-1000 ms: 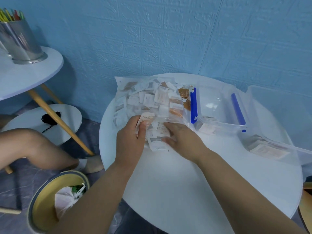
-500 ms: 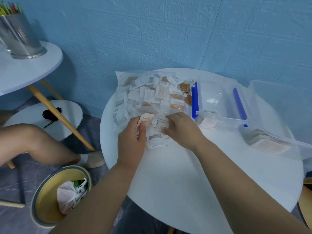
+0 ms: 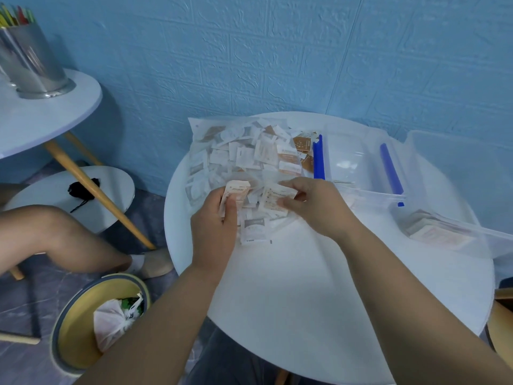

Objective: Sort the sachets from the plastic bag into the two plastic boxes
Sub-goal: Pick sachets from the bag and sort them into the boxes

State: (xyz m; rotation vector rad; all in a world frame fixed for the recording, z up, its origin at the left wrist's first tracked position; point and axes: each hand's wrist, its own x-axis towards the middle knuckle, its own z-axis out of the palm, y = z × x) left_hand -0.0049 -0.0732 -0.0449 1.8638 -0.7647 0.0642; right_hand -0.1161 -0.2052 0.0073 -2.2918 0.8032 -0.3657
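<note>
Single head view, wide-angle, looking forward and down, close over white round table [image 3: 319,287], blue wall behind.
</note>
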